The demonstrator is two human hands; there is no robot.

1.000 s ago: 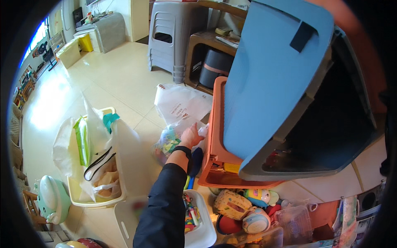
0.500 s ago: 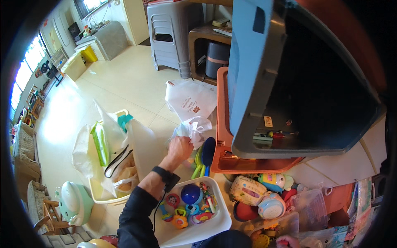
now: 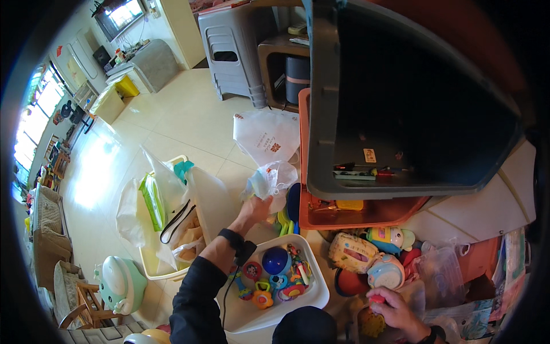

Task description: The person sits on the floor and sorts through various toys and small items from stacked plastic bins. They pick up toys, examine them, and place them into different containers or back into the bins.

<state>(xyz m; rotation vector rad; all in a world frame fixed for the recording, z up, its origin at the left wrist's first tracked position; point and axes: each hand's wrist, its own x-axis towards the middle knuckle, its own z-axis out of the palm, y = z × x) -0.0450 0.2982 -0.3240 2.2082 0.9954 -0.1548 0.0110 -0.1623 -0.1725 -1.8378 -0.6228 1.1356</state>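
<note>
My left hand (image 3: 255, 211) reaches out over the floor and grips the near edge of a crumpled, see-through white plastic bag (image 3: 281, 175). Something pale blue shows through the plastic beside the fingers. At the lower right, my right hand (image 3: 396, 314) pinches a small red piece (image 3: 376, 298), whose full shape is hidden. Under that hand a yellow toy (image 3: 372, 324) lies in a clear plastic box (image 3: 417, 298). Between my arms stands a white tub (image 3: 318, 286) with a blue ball (image 3: 276, 261), an orange flower-shaped rattle (image 3: 262, 296) and several other baby toys.
Left is a cream bin (image 3: 150, 266) stuffed with bags. A grey storage box (image 3: 395, 192), tipped on its side, rests over an orange bin (image 3: 366, 217). Green and blue toy shovels (image 3: 286, 221) lie near it. A mint-green potty (image 3: 123, 285) and grey stools (image 3: 232, 54) stand farther off.
My right hand has come into fuller view, raised with the red piece. My left hand has shifted slightly along the bag, its fingers reaching farther out. The view has shifted a little.
</note>
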